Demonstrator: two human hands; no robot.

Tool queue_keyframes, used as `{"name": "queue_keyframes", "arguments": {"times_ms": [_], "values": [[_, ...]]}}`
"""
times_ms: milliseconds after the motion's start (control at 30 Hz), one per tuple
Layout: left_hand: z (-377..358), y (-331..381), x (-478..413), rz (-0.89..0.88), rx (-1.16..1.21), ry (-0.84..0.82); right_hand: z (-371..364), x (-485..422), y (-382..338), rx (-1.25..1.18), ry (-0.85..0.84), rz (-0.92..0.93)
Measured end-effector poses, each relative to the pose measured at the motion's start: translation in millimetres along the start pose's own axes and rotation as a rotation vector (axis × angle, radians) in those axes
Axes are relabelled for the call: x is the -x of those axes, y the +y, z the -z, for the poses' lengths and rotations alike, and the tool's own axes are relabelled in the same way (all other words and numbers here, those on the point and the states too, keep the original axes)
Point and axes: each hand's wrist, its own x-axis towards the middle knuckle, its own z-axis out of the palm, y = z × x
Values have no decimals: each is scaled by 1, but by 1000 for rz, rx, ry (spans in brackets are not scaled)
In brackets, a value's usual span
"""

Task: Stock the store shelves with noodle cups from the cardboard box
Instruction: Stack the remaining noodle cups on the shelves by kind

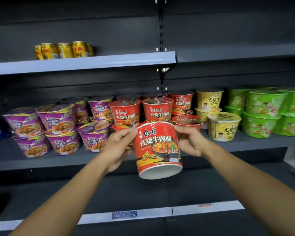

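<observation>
A red noodle cup (157, 150) hangs in front of the middle shelf (41, 160), tilted with its white base toward me. My left hand (117, 147) grips its left side near the rim, and my right hand (191, 142) grips its right side. Right behind it stand stacked red noodle cups (140, 111) on the same shelf. The cardboard box is out of view.
Purple cups (58, 128) fill the shelf's left part; yellow cups (223, 126) and green cups (266, 113) stand to the right. Gold cans (65, 50) sit on the upper shelf (109, 61). A lower shelf (160, 193) with a price strip lies beneath my arms.
</observation>
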Motion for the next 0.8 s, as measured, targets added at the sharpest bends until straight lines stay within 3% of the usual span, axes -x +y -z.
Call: {"name": "queue_keyframes", "arguments": {"times_ms": [200,600,800], "values": [[-35,14,-29,-63,-35,23,23,0,-41,135,-39,25],[-71,47,-91,-366,-313,-159,19,15,-117,785,209,152],[-84,50,-119,-466,-449,-210,39,12,-129,880,238,248]]}}
